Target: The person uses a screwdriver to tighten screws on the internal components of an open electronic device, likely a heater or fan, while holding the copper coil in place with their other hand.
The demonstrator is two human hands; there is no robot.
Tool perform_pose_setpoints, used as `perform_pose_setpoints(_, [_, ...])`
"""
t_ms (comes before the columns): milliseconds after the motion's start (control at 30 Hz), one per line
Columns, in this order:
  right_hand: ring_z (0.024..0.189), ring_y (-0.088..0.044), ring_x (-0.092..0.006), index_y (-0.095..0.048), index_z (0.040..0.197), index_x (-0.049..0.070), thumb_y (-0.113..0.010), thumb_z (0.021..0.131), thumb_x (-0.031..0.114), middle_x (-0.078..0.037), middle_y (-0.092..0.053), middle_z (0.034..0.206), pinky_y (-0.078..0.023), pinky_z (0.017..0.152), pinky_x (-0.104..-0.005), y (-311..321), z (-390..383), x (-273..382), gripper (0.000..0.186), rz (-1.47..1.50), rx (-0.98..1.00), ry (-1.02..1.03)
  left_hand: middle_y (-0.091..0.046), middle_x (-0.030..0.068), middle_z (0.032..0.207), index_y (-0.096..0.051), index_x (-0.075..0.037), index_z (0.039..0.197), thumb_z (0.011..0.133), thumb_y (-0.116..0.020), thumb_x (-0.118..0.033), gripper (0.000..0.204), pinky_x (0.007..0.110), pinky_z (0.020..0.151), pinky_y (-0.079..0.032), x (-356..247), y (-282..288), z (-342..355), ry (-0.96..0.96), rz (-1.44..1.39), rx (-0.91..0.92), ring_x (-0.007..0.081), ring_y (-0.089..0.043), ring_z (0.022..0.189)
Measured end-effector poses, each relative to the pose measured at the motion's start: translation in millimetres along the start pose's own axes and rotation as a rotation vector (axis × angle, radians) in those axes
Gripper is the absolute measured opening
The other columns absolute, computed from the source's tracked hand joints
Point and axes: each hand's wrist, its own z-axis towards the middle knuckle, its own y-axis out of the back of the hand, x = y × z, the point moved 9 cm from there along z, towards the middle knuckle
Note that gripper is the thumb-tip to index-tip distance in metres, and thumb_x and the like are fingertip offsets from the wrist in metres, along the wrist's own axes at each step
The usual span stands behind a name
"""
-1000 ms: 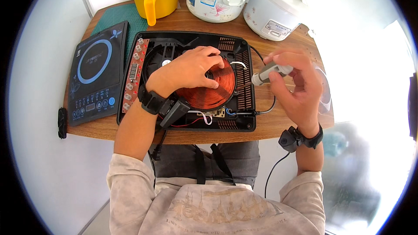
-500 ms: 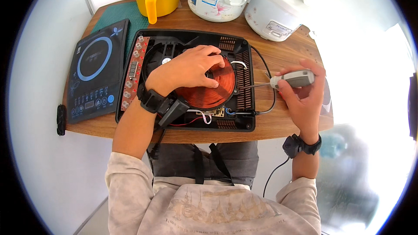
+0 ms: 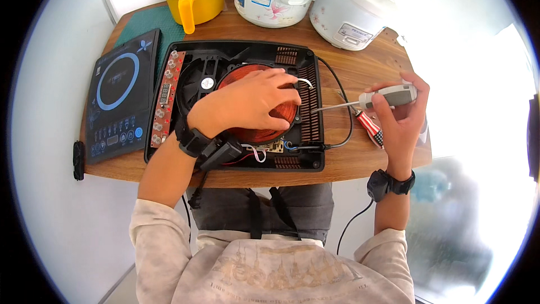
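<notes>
My left hand lies with spread fingers across the round copper coil of an opened induction cooker. The coil sits in the black lower housing, and my hand hides much of it. In my right hand is a screwdriver with a grey and white handle, held roughly level. Its shaft points left, and the tip is over the slotted vent beside the coil; whether it touches is unclear. A white wire ends near my left fingertips.
The cooker's dark top panel leans at the housing's left, partly over a green mat. Behind stand a yellow pot and two white rice cookers. A flag-patterned handle and a black cord lie at right.
My right hand has drawn the screwdriver to the right, its tip away from the coil's edge. My left fingers have shifted right over the coil. More of the flag-patterned handle shows.
</notes>
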Motion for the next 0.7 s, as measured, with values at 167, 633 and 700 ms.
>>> perform_pose_setpoints(167, [0.096, -0.072, -0.0245, -0.041, 0.138, 0.005, -0.069, 0.094, 0.001, -0.017, -0.069, 0.103, -0.061, 0.074, -0.0329, -5.8, 18.4, -2.1, 0.053, 0.085, -0.043, 0.004, -0.050, 0.0163, 0.154, -0.070, -0.009, 0.126, 0.085, -0.079, -0.034, 0.049, 0.050, 0.119, -0.036, -17.0, -18.7, 9.7, -0.001, 0.092, 0.074, 0.0380, -0.039, 0.148])
perform_pose_setpoints(633, [0.086, -0.073, -0.0249, -0.042, 0.132, 0.004, -0.066, 0.093, -0.001, -0.016, -0.070, 0.097, -0.060, 0.064, -0.0328, 1.9, 50.4, -35.8, 0.045, 0.381, -0.084, 0.048, -0.059, 0.0061, 0.121, -0.074, -0.013, 0.096, 0.076, -0.079, -0.026, 0.024, 0.047, 0.106, -0.044, -19.7, -10.8, 23.3, 0.021, 0.107, -0.042, 0.0309, -0.050, 0.129])
perform_pose_setpoints(700, [0.085, -0.073, -0.0248, -0.042, 0.132, 0.004, -0.065, 0.093, 0.000, -0.016, -0.070, 0.097, -0.060, 0.063, -0.0329, 2.7, 51.0, -40.0, 0.045, 0.399, -0.090, 0.039, -0.060, 0.0049, 0.119, -0.074, -0.014, 0.093, 0.075, -0.078, -0.025, 0.022, 0.046, 0.104, -0.045, -19.1, -12.0, 27.5, 0.029, 0.127, -0.027, 0.0299, -0.051, 0.127])
